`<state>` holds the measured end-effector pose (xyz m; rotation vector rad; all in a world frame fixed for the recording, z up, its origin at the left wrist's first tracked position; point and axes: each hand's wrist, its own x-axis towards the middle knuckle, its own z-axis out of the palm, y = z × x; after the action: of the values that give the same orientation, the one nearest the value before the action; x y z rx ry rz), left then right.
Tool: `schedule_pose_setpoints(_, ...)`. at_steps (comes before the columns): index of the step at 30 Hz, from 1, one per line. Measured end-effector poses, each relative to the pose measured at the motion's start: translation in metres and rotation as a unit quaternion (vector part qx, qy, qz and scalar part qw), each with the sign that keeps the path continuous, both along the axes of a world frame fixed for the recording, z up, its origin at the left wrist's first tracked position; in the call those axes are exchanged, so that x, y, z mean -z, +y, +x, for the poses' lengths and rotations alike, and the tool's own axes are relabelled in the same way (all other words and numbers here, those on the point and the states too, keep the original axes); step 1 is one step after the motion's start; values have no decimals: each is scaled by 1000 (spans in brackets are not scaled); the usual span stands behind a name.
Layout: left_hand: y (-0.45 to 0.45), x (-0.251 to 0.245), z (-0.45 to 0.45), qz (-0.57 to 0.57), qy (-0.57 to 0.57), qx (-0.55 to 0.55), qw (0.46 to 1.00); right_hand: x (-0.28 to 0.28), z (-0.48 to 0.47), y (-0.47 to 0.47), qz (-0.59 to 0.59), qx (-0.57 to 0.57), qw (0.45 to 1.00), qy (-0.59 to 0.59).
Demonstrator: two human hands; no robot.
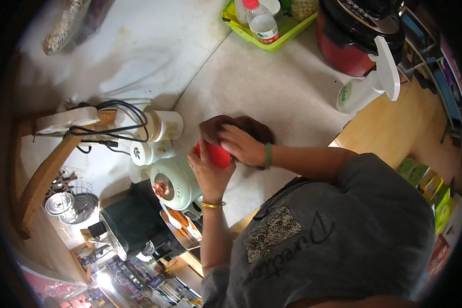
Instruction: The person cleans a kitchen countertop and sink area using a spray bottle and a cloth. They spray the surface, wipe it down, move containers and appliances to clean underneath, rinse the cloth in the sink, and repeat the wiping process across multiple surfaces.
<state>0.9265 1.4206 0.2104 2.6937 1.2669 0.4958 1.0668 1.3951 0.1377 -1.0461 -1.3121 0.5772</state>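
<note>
My left hand, with a gold bangle at the wrist, grips a small red object, possibly a cup or lid; the fingers hide much of its shape. My right hand, wearing a green band, has its fingers on a dark brown cloth and lies against the red object's side. The cloth bunches beyond the fingers and spreads behind the right hand, above the pale countertop. A pale green electric appliance with a round lid stands close beside my left hand.
White canisters and looped black cables lie to the left. A yellow-green tray holds a red-capped bottle. A red and black electric cooker and a white spray bottle stand at the right.
</note>
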Motion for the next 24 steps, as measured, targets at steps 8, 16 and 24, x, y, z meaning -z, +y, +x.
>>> schedule_pose_setpoints(8, -2, 2, 1, 0, 9, -37, 999, 15, 8, -3, -85, -57, 994, 41)
schedule_pose_setpoints(16, -3, 1, 9, 13, 5, -55, 998, 45, 1, -63, 32, -23, 996, -82)
schedule_pose_setpoints(24, 0, 7, 9, 6, -11, -72, 997, 63, 18, 34, -234, -93, 964, 86)
